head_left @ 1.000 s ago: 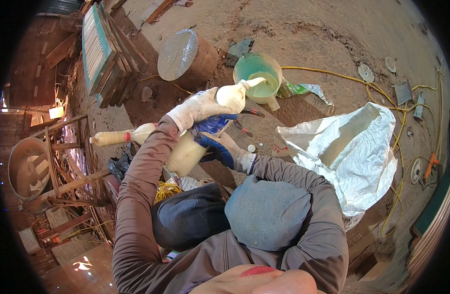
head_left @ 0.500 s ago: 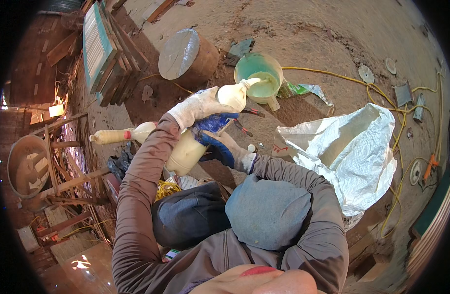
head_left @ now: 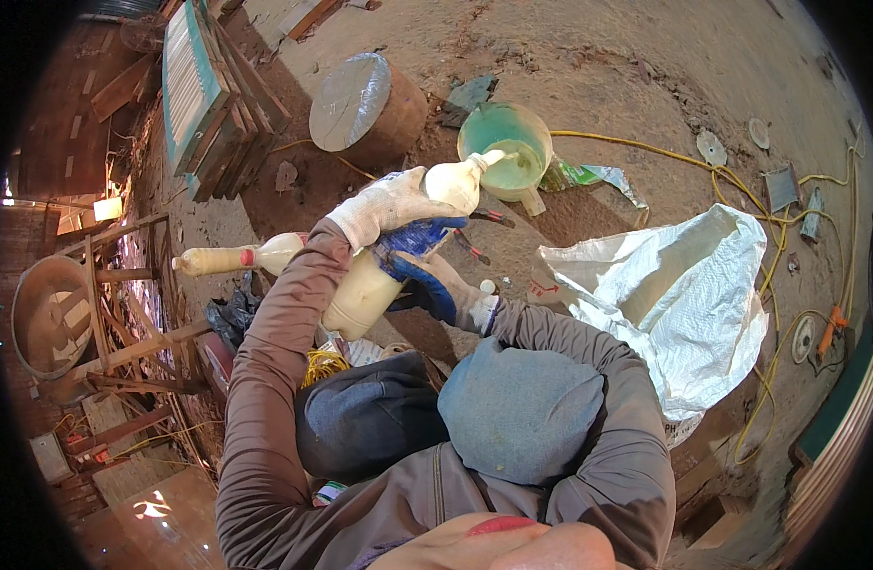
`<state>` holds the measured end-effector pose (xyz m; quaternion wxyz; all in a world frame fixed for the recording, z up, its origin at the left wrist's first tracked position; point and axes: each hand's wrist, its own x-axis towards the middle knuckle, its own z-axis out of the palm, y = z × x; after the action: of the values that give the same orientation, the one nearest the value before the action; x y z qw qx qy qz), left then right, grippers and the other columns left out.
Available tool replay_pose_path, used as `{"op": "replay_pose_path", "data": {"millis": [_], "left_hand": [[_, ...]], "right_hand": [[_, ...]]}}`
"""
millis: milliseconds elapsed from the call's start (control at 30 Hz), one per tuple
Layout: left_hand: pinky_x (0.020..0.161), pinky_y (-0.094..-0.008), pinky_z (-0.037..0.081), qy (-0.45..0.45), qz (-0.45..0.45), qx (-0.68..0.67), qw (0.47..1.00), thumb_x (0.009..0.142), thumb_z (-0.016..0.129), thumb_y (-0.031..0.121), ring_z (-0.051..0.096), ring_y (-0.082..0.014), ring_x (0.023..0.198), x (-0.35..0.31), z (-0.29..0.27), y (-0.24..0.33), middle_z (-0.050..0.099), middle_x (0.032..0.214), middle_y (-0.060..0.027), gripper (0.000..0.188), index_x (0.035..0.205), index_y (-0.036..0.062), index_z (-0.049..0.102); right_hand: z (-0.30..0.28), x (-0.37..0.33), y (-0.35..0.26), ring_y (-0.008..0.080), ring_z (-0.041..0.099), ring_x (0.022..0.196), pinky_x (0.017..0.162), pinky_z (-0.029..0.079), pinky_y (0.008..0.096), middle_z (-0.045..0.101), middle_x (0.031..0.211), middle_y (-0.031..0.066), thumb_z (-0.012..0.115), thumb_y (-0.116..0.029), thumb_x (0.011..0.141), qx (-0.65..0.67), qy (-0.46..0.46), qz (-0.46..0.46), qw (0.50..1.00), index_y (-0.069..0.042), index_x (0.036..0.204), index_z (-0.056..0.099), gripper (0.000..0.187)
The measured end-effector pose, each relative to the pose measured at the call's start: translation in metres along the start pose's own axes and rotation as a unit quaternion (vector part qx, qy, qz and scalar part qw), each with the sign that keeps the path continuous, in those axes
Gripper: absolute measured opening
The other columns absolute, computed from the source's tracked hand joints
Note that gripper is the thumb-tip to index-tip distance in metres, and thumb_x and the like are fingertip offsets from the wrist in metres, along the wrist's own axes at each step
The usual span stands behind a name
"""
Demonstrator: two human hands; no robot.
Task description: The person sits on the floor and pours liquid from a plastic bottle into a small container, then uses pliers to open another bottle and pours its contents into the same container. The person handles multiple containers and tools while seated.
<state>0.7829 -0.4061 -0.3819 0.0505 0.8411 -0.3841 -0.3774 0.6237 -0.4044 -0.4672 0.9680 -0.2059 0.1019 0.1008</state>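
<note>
A large plastic bottle [head_left: 379, 275] of cream-coloured liquid is tilted with its neck toward a green plastic jug [head_left: 506, 152] on the dirt floor. A thin stream runs from the neck into the jug, which holds pale liquid. My left hand [head_left: 384, 204], in a white glove, grips the bottle near its top. My right hand [head_left: 427, 275], in a blue and white glove, holds the bottle from beneath at its middle. A small white cap [head_left: 488, 286] lies on the ground by my right wrist.
A second bottle [head_left: 237, 256] of the same liquid lies behind my left arm. A round wooden drum [head_left: 360, 100] stands beyond, a white woven sack [head_left: 674, 294] lies at the right, yellow cable [head_left: 645, 147] runs over the floor, and stacked boards [head_left: 208, 104] and wooden frames [head_left: 123, 313] fill the left.
The bottle is still held tilted over the jug by both hands and pouring goes on. Nothing else has visibly moved.
</note>
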Motion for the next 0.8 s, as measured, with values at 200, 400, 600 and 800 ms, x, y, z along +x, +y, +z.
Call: {"op": "replay_pose_path", "data": {"millis": [200, 400, 600, 800], "left_hand": [[0.091, -0.0370, 0.050, -0.003, -0.019, 0.008, 1.000, 0.069, 0.077, 0.058, 0.064, -0.0313, 0.106, -0.003, -0.001, 0.005, 0.066, 0.113, -0.0222, 0.082, 0.119, -0.0049, 0.058], [0.092, -0.0373, 0.050, 0.000, -0.020, 0.012, 1.000, 0.068, 0.076, 0.062, 0.064, -0.0326, 0.107, -0.004, -0.001, 0.006, 0.065, 0.113, -0.0231, 0.086, 0.120, -0.0050, 0.058], [0.092, -0.0381, 0.050, 0.003, -0.010, 0.019, 1.000, 0.068, 0.074, 0.065, 0.063, -0.0340, 0.108, -0.003, 0.001, 0.000, 0.065, 0.115, -0.0231, 0.089, 0.120, -0.0053, 0.058], [0.092, -0.0386, 0.050, 0.001, -0.019, 0.045, 0.999, 0.067, 0.074, 0.067, 0.063, -0.0345, 0.108, -0.001, 0.001, 0.002, 0.065, 0.115, -0.0232, 0.091, 0.119, -0.0059, 0.058]], "right_hand": [[0.003, -0.003, -0.004, 0.0228, 0.066, 0.098, 0.081, 0.059, 0.0398, 0.062, 0.115, 0.0079, 0.064, -0.040, 0.093, -0.003, 0.004, 0.001, 1.000, -0.011, 0.127, 0.051, 0.047], [0.000, 0.000, 0.000, 0.0235, 0.066, 0.099, 0.082, 0.059, 0.0412, 0.062, 0.115, 0.0083, 0.065, -0.040, 0.092, 0.009, 0.000, 0.002, 1.000, -0.011, 0.128, 0.051, 0.048], [0.004, -0.003, -0.003, 0.0244, 0.066, 0.101, 0.084, 0.058, 0.0424, 0.062, 0.117, 0.0089, 0.065, -0.040, 0.092, 0.010, -0.006, -0.006, 1.000, -0.011, 0.129, 0.050, 0.049], [0.000, 0.000, -0.001, 0.0247, 0.066, 0.101, 0.084, 0.058, 0.0424, 0.062, 0.118, 0.0089, 0.065, -0.040, 0.093, 0.002, -0.006, -0.008, 1.000, -0.011, 0.130, 0.049, 0.050]]}}
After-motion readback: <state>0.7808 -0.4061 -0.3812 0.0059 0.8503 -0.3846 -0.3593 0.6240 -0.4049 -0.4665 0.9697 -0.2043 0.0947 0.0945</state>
